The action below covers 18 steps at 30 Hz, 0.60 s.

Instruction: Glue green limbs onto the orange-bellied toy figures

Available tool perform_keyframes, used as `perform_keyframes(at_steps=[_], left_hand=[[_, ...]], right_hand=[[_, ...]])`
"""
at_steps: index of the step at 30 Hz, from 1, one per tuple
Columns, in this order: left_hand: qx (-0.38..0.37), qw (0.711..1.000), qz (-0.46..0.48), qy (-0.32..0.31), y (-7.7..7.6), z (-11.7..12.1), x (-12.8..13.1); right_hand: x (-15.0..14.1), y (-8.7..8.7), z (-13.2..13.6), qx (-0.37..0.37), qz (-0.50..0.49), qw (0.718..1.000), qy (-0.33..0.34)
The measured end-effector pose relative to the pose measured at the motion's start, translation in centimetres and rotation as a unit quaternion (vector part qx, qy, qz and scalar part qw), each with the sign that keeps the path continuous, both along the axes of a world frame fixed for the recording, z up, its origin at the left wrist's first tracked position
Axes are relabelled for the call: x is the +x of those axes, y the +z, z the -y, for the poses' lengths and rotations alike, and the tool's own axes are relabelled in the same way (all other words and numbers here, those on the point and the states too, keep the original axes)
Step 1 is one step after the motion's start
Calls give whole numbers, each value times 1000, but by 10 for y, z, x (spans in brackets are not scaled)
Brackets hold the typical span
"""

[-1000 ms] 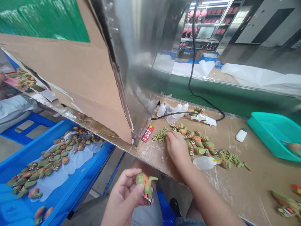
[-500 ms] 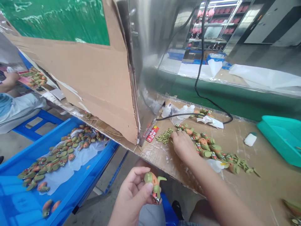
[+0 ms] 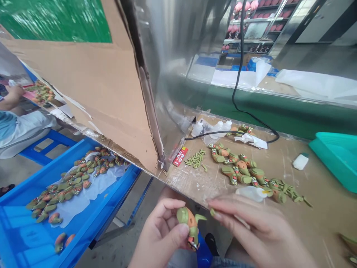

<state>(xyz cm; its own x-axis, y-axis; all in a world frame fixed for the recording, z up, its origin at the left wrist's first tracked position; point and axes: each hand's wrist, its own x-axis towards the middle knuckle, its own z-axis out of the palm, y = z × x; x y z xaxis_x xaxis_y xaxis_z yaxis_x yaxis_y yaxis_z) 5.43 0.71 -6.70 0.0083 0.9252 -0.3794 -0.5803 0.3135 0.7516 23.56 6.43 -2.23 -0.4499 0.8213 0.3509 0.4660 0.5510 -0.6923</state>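
Toy [image 3: 190,223], one, gripped by the left hand [image 3: 164,232] near the table [image 3: 315,230] edge; right hand [image 3: 253,225] pinches one green piece [image 3: 213,212] just beside it. Table has two piles of green pieces [image 3: 196,159], one red packet [image 3: 180,156], one lying yellow-tipped bottle [image 3: 249,193], three white bottles [image 3: 197,128] at the back, one teal tray [image 3: 334,163], plus more toys [image 3: 243,167], too jumbled to count. One blue bin [image 3: 22,234] at left holds many more, also uncountable.

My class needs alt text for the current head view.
Left hand holding a green-orange figure, with the right hand pinching a small green piece beside it. More figures lie on the bench and in a blue tray.
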Motion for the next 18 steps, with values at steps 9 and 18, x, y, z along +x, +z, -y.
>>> perform_keyframes(at_steps=[9, 18], left_hand=[[41, 998, 9, -42, 4, 3, 15], [45, 998, -3, -50, 8, 12, 21]], right_hand=[[6, -9, 30, -56, -5, 998, 8], [9, -10, 42, 4, 12, 1000, 20]])
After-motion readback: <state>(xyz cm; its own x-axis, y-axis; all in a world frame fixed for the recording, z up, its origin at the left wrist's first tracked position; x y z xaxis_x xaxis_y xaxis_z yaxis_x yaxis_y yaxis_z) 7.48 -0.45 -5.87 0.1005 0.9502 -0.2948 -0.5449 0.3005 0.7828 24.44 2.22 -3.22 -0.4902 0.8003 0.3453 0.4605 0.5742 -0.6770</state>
